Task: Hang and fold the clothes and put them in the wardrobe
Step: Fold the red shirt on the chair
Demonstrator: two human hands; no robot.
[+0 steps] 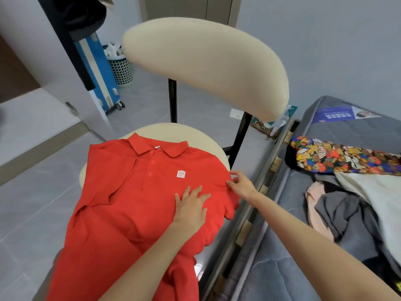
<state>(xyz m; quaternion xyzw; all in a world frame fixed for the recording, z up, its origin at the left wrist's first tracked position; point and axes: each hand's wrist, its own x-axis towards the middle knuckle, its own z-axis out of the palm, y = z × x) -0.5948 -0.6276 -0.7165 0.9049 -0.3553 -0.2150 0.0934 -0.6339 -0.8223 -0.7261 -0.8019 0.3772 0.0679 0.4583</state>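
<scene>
Two hands, the left hand [191,208] and the right hand [242,185], and one red polo shirt [121,213] bearing three buttons [152,152] and one white logo patch [181,174], on one cream chair [206,61]. Also counted: one blue suitcase [97,72], one mesh basket [122,71], one bed [271,261] and at least five loose garments [338,211] — one bear-printed, one pink.

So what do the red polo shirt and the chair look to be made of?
Red polo shirt: matte knit fabric, likely cotton or a blend; it wrinkles and drapes off the seat. Chair: cream padded upholstery, matte, maybe microfibre; thin black struts look like painted metal.
</scene>
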